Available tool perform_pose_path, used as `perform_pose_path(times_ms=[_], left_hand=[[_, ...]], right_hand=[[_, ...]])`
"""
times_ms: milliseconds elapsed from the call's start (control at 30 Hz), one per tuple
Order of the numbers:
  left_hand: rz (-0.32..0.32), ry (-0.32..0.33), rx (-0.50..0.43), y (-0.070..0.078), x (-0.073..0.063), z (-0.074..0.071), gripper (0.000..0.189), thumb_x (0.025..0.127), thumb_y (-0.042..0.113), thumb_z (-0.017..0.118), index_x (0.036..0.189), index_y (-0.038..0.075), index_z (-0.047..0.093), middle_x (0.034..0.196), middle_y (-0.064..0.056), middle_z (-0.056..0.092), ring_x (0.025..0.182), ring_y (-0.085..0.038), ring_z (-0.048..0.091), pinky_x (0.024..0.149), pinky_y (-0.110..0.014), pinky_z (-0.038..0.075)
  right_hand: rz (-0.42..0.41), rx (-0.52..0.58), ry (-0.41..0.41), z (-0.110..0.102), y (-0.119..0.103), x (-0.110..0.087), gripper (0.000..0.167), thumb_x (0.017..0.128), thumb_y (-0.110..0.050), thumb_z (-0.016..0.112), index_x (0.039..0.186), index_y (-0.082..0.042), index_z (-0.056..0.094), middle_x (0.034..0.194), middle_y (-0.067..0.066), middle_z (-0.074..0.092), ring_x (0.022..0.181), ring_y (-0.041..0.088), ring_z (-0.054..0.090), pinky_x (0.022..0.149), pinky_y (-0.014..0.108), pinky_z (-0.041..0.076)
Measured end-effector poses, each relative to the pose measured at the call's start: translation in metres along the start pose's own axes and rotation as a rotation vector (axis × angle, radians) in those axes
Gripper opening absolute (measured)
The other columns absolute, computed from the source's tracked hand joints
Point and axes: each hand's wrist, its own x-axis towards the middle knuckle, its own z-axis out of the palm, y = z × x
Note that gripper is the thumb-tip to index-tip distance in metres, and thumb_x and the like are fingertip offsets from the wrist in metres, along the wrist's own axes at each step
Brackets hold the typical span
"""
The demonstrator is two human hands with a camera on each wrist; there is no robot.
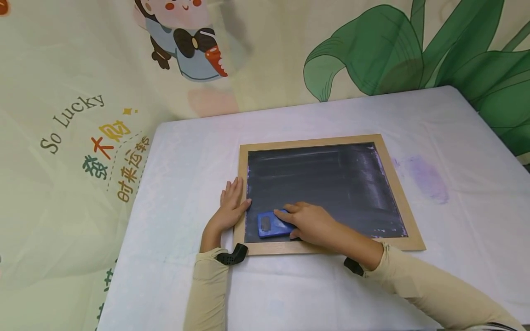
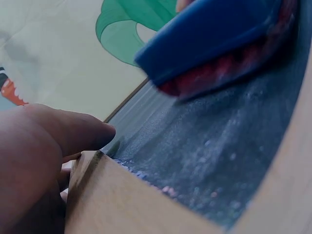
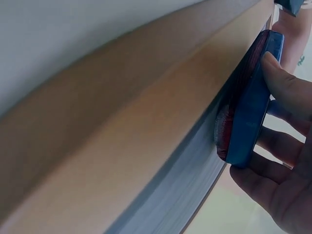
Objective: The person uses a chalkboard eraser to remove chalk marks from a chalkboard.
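A small blackboard [image 1: 314, 179] in a light wooden frame [image 1: 314, 143] lies on the white-covered table. My right hand [image 1: 310, 223] grips a blue blackboard eraser [image 1: 267, 225] near the board's lower left corner. In the right wrist view, thumb and fingers hold the sides of the eraser [image 3: 251, 107], its red felt side facing the board. My left hand [image 1: 229, 207] rests on the frame's left edge, fingers straight, the thumb reaching over onto the board. Chalk dust and bits [image 2: 165, 187] collect along the frame's inner edge in the left wrist view.
A purple chalk smudge [image 1: 428, 179] marks the tablecloth [image 1: 476, 220] right of the board. Pale streaks show on the board's right side. Behind the table hangs a printed curtain [image 1: 265, 55] with green leaves and a cartoon figure. Both wrists carry black devices [image 1: 233, 255].
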Motion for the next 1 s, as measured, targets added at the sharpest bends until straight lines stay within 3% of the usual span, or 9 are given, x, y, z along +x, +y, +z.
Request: perform_pose_path(times_ms=[500, 800, 1000], left_hand=[[-0.020, -0.013, 0.000, 0.002, -0.001, 0.000, 0.071, 0.096, 0.029, 0.043, 0.147, 0.006, 0.000, 0.154, -0.015, -0.004, 0.139, -0.033, -0.016, 0.110, -0.051, -0.012], [-0.023, -0.011, 0.028, 0.000, 0.000, 0.003, 0.077, 0.093, 0.030, 0.048, 0.147, 0.005, -0.001, 0.154, -0.015, -0.005, 0.139, -0.033, -0.016, 0.109, -0.052, -0.012], [-0.012, -0.019, 0.007, 0.001, 0.002, 0.004, 0.078, 0.093, 0.028, 0.050, 0.147, 0.005, -0.002, 0.154, -0.016, -0.005, 0.139, -0.033, -0.017, 0.109, -0.051, -0.013]], right_hand=[[-0.083, -0.119, 0.023, 0.004, -0.021, 0.020, 0.061, 0.081, -0.035, 0.067, 0.136, -0.023, 0.045, 0.131, 0.009, 0.053, 0.116, 0.027, 0.053, 0.090, 0.039, 0.049], [-0.126, -0.214, 0.112, 0.017, -0.012, 0.012, 0.056, 0.086, -0.039, 0.059, 0.137, -0.028, 0.042, 0.133, 0.007, 0.051, 0.116, 0.025, 0.052, 0.088, 0.035, 0.050], [-0.082, -0.273, 0.117, 0.021, -0.003, -0.001, 0.053, 0.087, -0.039, 0.057, 0.137, -0.031, 0.041, 0.134, 0.006, 0.050, 0.117, 0.025, 0.051, 0.090, 0.033, 0.049]])
